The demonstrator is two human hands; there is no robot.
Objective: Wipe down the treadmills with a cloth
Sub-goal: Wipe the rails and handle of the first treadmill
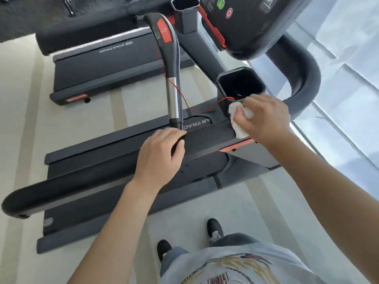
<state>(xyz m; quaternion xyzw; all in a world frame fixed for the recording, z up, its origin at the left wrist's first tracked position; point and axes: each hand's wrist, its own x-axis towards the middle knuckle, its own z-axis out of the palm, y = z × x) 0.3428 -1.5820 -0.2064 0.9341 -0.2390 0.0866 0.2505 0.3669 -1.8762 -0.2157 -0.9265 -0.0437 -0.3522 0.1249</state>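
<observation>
A dark grey treadmill (pixel 98 160) stands side-on in front of me, its console (pixel 246 23) at the upper right. My right hand (pixel 264 117) grips a crumpled white cloth (pixel 238 121) and presses it against the outer wall of the near cup holder (pixel 241 85). My left hand (pixel 159 154) curls its fingers round the lower end of the inner handlebar (pixel 173 93), just below its chrome section. A thin red safety cord (pixel 184 99) loops from the handlebar to the cup holder.
A second treadmill (pixel 102 64) stands parallel behind the first. Pale striped carpet (pixel 22 111) lies between and around them. A glass wall (pixel 348 83) runs along the right side. My two black shoes (pixel 214 229) stand beside the near treadmill's deck.
</observation>
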